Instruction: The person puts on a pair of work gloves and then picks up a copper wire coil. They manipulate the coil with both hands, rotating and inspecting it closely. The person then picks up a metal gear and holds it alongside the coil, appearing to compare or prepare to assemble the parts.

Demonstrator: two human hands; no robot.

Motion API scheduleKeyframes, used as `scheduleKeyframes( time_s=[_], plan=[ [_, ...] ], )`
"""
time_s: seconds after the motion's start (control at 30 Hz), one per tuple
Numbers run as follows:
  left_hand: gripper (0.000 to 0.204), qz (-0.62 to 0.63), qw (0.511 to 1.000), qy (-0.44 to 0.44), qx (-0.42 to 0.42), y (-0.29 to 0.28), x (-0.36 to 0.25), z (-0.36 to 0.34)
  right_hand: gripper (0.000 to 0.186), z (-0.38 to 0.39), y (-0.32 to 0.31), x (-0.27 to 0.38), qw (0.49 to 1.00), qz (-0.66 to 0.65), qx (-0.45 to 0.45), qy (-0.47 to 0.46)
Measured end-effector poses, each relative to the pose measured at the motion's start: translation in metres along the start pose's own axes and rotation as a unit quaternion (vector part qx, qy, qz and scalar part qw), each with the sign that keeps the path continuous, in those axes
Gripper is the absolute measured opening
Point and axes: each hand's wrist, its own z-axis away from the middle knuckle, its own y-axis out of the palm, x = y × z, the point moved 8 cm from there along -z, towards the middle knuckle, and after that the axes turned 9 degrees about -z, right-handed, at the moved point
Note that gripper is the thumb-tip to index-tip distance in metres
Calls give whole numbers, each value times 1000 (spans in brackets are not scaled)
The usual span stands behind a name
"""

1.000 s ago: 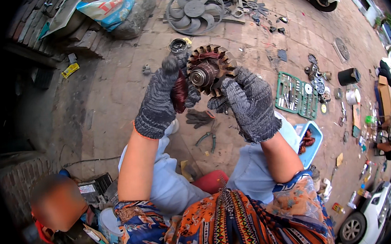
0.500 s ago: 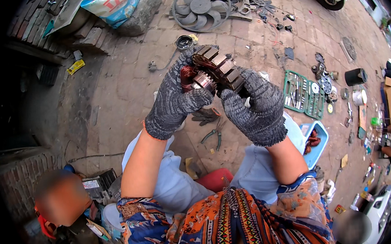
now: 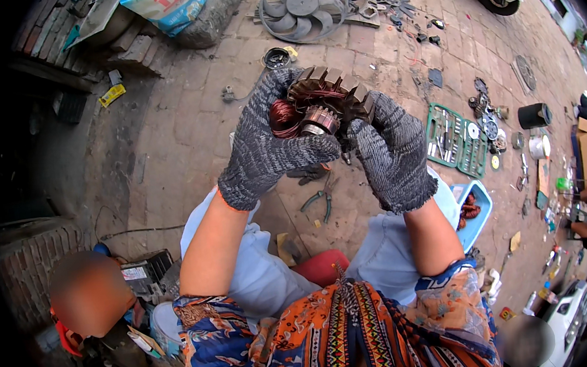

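Observation:
Both my hands wear grey knitted gloves and are raised above my knees. Between them is a motor armature, with dark slotted steel teeth, red-brown copper windings and a ribbed commutator tilted toward me. My left hand is wrapped round its left side, the thumb lying below the commutator. On the right rim of the toothed core, my right hand grips with bent fingers, some hidden behind the metal. Beneath them on the ground are a dark glove and green-handled pliers.
A blue tub holding copper-coloured parts stands by my right knee. Beyond it lies an opened green tool case. A large fan and a round black housing are ahead. At the lower left is another person.
The armature has turned, so more of its commutator face and windings shows. My right hand has shifted its grip along the rim, and my left thumb reaches farther right.

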Motion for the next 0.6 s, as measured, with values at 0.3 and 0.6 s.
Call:
scheduleKeyframes(
  time_s=[0.3, 0.6],
  plan=[
    [82, 10, 1000, 15, 26, -4, 3, 4, 19, -3, 5, -7, 1000, -3, 9, 25],
    [42, 158, 986, -54, 31, -14, 37, -6, 38, -14, 8, -26, 897, -429, 37, 99]
  ],
)
